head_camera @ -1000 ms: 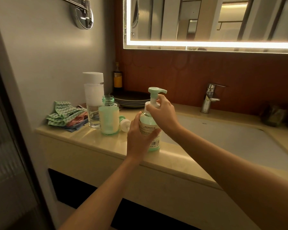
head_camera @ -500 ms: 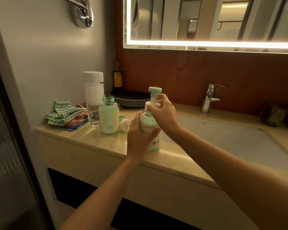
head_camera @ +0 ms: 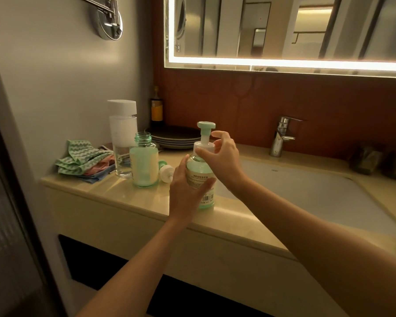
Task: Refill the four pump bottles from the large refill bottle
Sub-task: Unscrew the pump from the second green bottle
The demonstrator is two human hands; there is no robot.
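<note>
I stand at a bathroom counter [head_camera: 114, 188] by the sink [head_camera: 306, 197]. My left hand [head_camera: 185, 191] wraps around the pump bottle [head_camera: 200, 177] standing at the counter's front edge. My right hand [head_camera: 224, 156] pinches its white collar [head_camera: 204, 146] with loosely curled fingers. It looks like smooth, light plastic, maybe slippery, so I hold the middle. I count one open bottle [head_camera: 144, 165], one loose pump [head_camera: 167, 173] and one tall refill bottle [head_camera: 123, 138].

The pump bottle [head_camera: 200, 179] label's print and barcode are too small to read.
</note>
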